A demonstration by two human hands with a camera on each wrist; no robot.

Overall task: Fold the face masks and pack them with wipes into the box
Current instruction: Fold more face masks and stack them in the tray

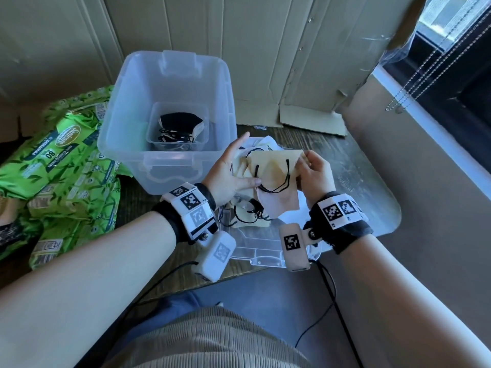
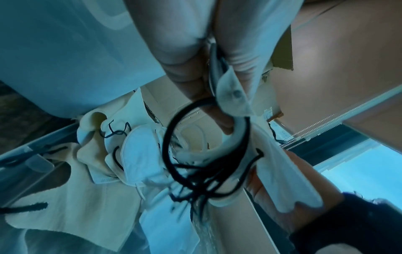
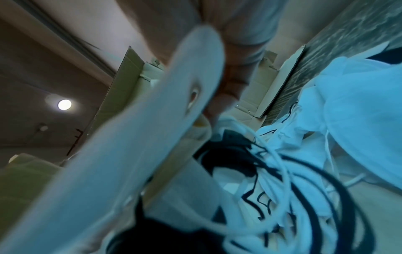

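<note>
I hold a beige face mask (image 1: 271,168) with black ear loops up over the table, stretched between both hands. My left hand (image 1: 236,166) pinches its left end, thumb in front and fingers behind; the left wrist view shows the pinched mask corner (image 2: 232,96) and a hanging black ear loop (image 2: 172,134). My right hand (image 1: 310,166) grips the mask's right end with curled fingers; the mask (image 3: 152,128) fills the right wrist view. Below lies a pile of loose masks (image 1: 249,211). The clear plastic box (image 1: 127,83) stands behind, open. A small inner tub (image 1: 156,120) holds a folded black mask (image 1: 180,120).
Green wipes packs (image 1: 63,155) are stacked left of the box. The box lid (image 1: 265,251) lies under the pile near the table's front edge. Flattened cardboard (image 1: 305,118) leans at the back. A window with a bead chain (image 1: 414,86) is at the right.
</note>
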